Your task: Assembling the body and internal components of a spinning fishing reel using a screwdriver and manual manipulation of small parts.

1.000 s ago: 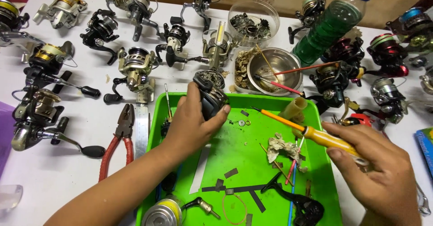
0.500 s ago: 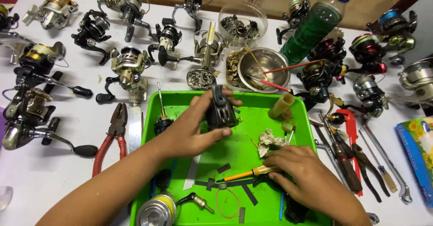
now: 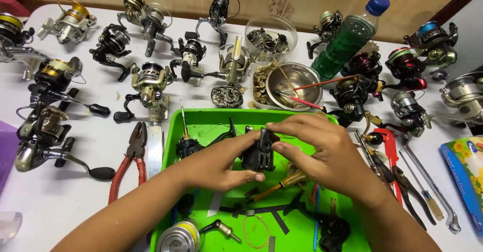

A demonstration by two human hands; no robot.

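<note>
My left hand [image 3: 221,162] grips a black fishing reel body [image 3: 259,151] above the green tray [image 3: 201,122]. My right hand [image 3: 322,149] meets it from the right, with thumb and fingers pinching the top and side of the same reel body. Beneath my hands, an orange-handled screwdriver [image 3: 274,186] lies on the tray. Other things in the tray are a black reel part with a shaft [image 3: 187,144], a silver spool [image 3: 176,237], black strips and small loose parts.
Many fishing reels [image 3: 148,83] crowd the white table on the left, back and right. Red-handled pliers [image 3: 130,161] lie left of the tray. A metal bowl [image 3: 289,83], a clear parts bowl [image 3: 269,35] and a green bottle [image 3: 349,35] stand behind. Tools [image 3: 397,174] lie to the right.
My right hand put the orange-handled screwdriver down on the tray and rose to the reel body. My left hand kept hold of the reel body and brought it toward the tray's middle.
</note>
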